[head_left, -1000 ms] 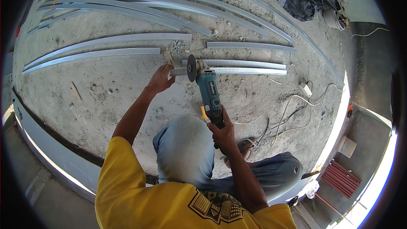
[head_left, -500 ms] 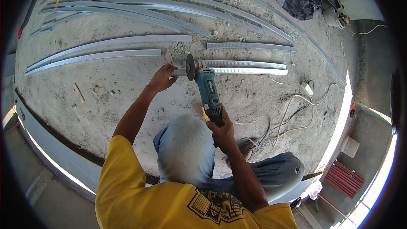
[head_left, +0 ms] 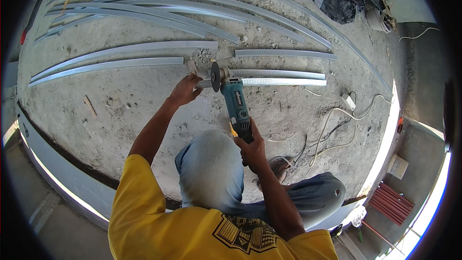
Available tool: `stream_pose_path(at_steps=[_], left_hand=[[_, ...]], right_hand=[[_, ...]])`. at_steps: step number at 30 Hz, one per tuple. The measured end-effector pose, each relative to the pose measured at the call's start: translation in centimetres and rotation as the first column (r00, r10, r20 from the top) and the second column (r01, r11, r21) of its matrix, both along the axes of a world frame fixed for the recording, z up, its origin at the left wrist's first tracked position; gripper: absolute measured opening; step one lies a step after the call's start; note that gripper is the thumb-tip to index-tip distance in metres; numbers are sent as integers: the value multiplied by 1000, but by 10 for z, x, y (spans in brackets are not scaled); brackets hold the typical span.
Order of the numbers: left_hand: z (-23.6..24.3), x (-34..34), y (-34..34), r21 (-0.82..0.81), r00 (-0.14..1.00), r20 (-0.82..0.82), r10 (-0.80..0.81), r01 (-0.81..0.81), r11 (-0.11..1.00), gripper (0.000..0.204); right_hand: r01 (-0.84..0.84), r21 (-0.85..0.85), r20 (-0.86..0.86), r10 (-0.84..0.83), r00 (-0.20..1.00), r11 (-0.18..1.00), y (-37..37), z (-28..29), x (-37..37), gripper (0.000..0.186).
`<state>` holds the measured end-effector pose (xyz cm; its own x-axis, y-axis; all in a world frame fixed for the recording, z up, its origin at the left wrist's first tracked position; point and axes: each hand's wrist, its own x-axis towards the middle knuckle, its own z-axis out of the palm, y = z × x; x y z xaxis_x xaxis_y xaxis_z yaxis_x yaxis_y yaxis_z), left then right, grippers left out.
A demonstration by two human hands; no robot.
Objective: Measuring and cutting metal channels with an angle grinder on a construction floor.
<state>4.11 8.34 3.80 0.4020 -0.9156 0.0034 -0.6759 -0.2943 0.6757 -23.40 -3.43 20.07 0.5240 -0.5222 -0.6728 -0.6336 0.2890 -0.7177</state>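
My right hand (head_left: 252, 147) is wrapped round the rear grip of a teal and black angle grinder (head_left: 237, 101) with a yellow part at its side. The grinder's dark cutting disc (head_left: 215, 77) stands upright across a thin ribbed metal channel (head_left: 284, 82). Whether the disc touches or has cut into the metal, I cannot tell. Left of the disc, my left hand (head_left: 185, 89) grips the channel's short end with its fingers. A small brownish block (head_left: 192, 66) lies by those fingertips. Just beyond the channel lies a second, parallel one (head_left: 279, 73).
More long metal channels (head_left: 130, 45) lie across the rough, dusty concrete floor (head_left: 144, 125). A pale cable (head_left: 332, 115) with a white socket block (head_left: 348, 101) curls at the right. Black plastic bags (head_left: 337, 2) sit at the far right. My bent knee (head_left: 210, 163) is close below the grinder.
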Motion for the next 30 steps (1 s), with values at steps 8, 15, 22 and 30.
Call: stream_pose_path(at_steps=[8,15,22,30], left_hand=[[3,-1,-1,3,1000,-3,5,-5,1000,34],[4,-2,-3,28,1000,1,5,-5,1000,34],[7,1,-6,38,1000,19,0,-1,999,35],[6,0,-10,9,999,42,-19,18,1000,34]], right_hand=[[-16,-37,1,16,1000,999,0,-3,-2,80],[-32,-59,-16,31,999,998,-3,-3,1,78],[-25,-99,16,26,1000,995,0,-3,1,77],[-10,-194,68,24,997,981,6,-7,-1,78]])
